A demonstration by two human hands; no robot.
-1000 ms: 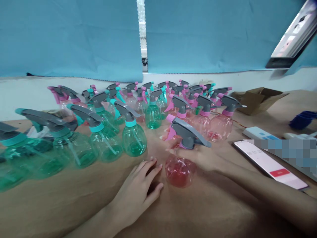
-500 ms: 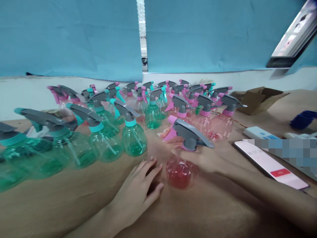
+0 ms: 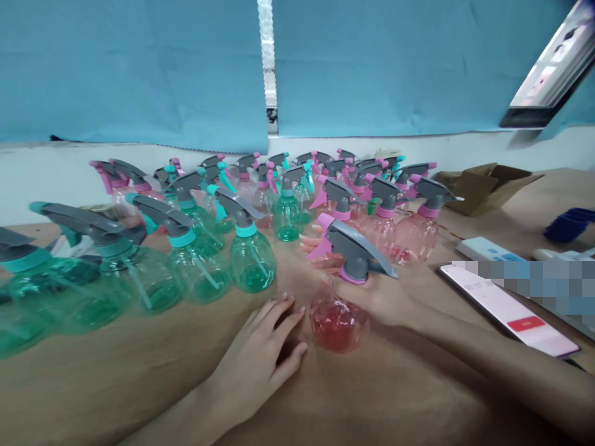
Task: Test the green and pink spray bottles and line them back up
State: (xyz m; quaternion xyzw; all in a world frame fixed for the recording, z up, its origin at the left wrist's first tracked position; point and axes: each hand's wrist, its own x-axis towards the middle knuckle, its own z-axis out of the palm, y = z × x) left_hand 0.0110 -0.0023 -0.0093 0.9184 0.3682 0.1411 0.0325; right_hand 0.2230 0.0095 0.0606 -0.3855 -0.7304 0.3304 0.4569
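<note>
A pink spray bottle point(image 3: 338, 323) with a grey and pink trigger head stands close in front of me, its head tilted to the right. My right hand point(image 3: 372, 296) is around its neck just under the pink collar, and the fingertips show behind the trigger. The palm side is hidden by the bottle. My left hand point(image 3: 267, 344) lies flat on the table to the left of the bottle, fingers stretched, holding nothing. Its fingertips are near the bottle but apart from it. The nearest green spray bottle point(image 3: 252, 263) stands beyond my left fingertips.
Several green spray bottles point(image 3: 139, 279) line the left side. Pink spray bottles point(image 3: 416, 232) and more mixed ones stand behind. On the right are a phone point(image 3: 502, 303), a white box-like device point(image 3: 490, 249), an open cardboard box point(image 3: 488, 189) and a dark blue object point(image 3: 569, 224).
The held bottle has shifted very slightly up and left. My right fingertips behind the trigger look more spread. My left hand has stayed where it was.
</note>
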